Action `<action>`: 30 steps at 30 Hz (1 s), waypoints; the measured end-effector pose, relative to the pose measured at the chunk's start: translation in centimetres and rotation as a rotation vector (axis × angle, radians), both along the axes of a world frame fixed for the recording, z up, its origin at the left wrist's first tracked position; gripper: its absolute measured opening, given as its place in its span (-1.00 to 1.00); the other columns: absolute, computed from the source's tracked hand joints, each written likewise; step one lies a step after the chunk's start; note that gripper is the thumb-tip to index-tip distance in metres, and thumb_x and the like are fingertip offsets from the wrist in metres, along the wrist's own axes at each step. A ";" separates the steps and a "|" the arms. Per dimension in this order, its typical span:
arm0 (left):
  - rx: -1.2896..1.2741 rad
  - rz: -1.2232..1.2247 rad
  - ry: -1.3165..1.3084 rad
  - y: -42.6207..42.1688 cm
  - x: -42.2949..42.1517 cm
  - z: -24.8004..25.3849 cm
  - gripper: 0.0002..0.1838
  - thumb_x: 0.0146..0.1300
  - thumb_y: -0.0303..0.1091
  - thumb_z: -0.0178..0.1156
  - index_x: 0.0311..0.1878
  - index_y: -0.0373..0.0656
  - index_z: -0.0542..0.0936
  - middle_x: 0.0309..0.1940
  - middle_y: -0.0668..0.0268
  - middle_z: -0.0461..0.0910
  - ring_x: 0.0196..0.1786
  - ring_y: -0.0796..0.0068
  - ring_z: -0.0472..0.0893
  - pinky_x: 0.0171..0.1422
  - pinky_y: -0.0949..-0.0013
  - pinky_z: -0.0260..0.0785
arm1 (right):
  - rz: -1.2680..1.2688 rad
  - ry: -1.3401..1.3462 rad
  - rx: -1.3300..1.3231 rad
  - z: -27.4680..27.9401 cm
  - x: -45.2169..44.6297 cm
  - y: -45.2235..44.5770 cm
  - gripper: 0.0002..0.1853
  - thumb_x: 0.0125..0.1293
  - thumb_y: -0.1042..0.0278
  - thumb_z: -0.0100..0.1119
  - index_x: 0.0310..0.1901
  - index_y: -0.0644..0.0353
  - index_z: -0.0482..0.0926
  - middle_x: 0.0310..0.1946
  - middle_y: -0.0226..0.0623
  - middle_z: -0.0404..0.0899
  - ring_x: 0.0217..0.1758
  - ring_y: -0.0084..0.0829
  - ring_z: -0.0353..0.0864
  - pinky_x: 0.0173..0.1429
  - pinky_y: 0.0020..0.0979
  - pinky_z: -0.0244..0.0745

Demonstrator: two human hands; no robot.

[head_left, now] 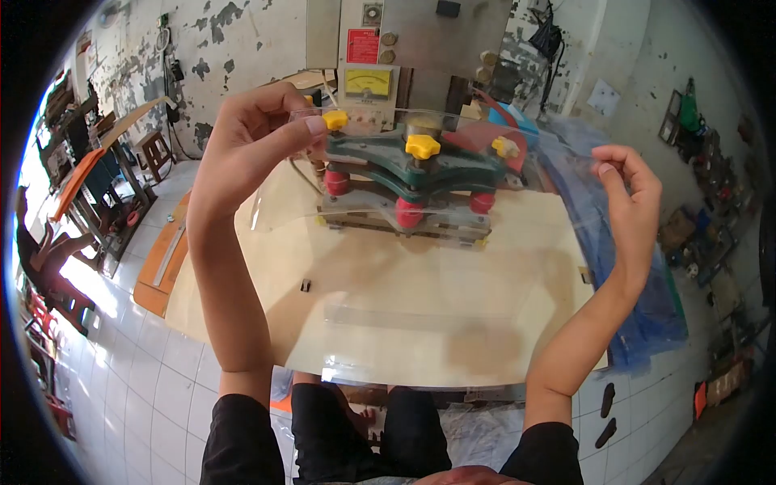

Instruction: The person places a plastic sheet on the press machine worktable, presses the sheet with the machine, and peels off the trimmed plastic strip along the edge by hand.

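Both my hands are raised over a pale work table [380, 283]. A clear plastic sheet [271, 198] is stretched between them, in front of a machine head [416, 162] with green arms, yellow knobs and red feet. My left hand [259, 145] pinches the sheet's left corner between thumb and fingers. At the right, my right hand [630, 190] has its thumb and fingers closed on the other end. Another clear sheet [428, 347] lies flat at the table's near edge.
Behind the machine head stands a metal cabinet [440, 48] with a yellow gauge [368, 83]. Blue plastic sheeting [647, 315] hangs along the table's right side. A small black object [305, 285] rests on the table. An orange-brown board [162, 267] lies at the left.
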State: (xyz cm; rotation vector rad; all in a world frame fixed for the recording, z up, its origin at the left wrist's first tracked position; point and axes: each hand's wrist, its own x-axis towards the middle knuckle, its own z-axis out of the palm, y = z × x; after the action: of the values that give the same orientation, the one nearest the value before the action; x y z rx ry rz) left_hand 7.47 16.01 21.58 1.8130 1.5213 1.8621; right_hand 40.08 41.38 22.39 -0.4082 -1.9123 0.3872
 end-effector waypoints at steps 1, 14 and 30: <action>-0.010 0.009 0.045 0.1 -0.2 -0.1 -0.85 0.35 -0.44 0.31 -0.32 -0.27 0.57 -0.36 0.33 0.67 -0.29 0.57 0.65 -0.11 0.50 0.45 | -0.021 0.021 0.017 0.0 0.0 0.0 -0.85 0.32 0.59 0.13 -0.15 0.35 0.67 -0.32 -0.39 0.67 -0.21 -0.59 0.61 -0.02 -0.51 0.48; -0.014 -0.006 0.017 0.3 0.2 -0.2 -0.84 0.37 -0.41 0.32 -0.28 -0.29 0.61 -0.34 0.32 0.69 -0.25 0.59 0.65 -0.16 0.50 0.45 | 0.065 0.142 -0.041 -0.1 0.3 -0.1 -0.86 0.33 0.62 0.09 -0.18 0.34 0.65 -0.33 -0.41 0.64 -0.20 -0.61 0.61 0.01 -0.52 0.50; 0.067 0.135 -0.028 0.7 0.6 -0.1 -0.78 0.36 -0.32 0.34 -0.15 -0.34 0.68 -0.30 0.27 0.72 -0.24 0.56 0.68 -0.03 0.45 0.53 | 0.210 0.162 -0.133 0.3 0.8 -1.1 -0.83 0.33 0.55 0.09 -0.13 0.35 0.65 -0.37 -0.43 0.58 -0.28 -0.62 0.52 -0.12 -0.54 0.41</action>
State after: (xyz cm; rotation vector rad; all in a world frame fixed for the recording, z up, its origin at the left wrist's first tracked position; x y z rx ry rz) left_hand 8.05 16.74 21.47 1.7440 1.6274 2.0128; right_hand 40.83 40.30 22.67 -0.2548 -1.7808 0.6684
